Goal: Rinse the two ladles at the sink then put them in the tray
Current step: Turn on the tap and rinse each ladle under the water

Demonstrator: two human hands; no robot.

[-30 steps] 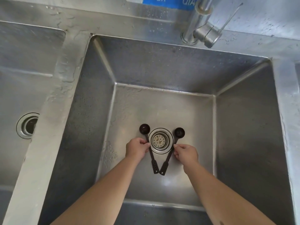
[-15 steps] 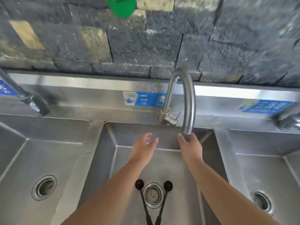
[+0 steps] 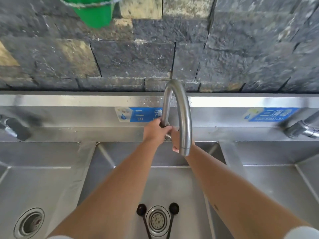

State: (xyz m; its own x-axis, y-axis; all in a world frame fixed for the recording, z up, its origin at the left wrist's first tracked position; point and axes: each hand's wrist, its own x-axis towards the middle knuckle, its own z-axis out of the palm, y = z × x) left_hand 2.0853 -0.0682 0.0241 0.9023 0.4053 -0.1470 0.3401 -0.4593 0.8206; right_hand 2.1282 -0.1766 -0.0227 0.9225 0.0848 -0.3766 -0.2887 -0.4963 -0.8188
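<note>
Two black ladles lie on the floor of the middle sink basin (image 3: 174, 185), one on each side of its drain (image 3: 158, 220): the left ladle (image 3: 141, 209) and the right ladle (image 3: 174, 207), handles pointing toward me. Neither hand touches them. Up at the back rim, my left hand (image 3: 156, 131) grips the upright pipe of the curved steel faucet (image 3: 186, 118) near its base. My right hand (image 3: 175, 141) is just beside it, mostly hidden behind the spout, so its fingers cannot be made out. No water shows at the spout. No tray is in view.
A left basin (image 3: 43, 183) with its own drain (image 3: 29, 223) and a right basin (image 3: 279, 180) flank the middle one. Other taps stand at the far left (image 3: 10, 129) and far right (image 3: 302, 129). A green bucket (image 3: 96, 11) hangs on the stone wall above.
Both hands left the ladles on the sink floor and rose to the faucet. The left hand has closed round the pipe; the right has slipped behind the spout. The view tilted up.
</note>
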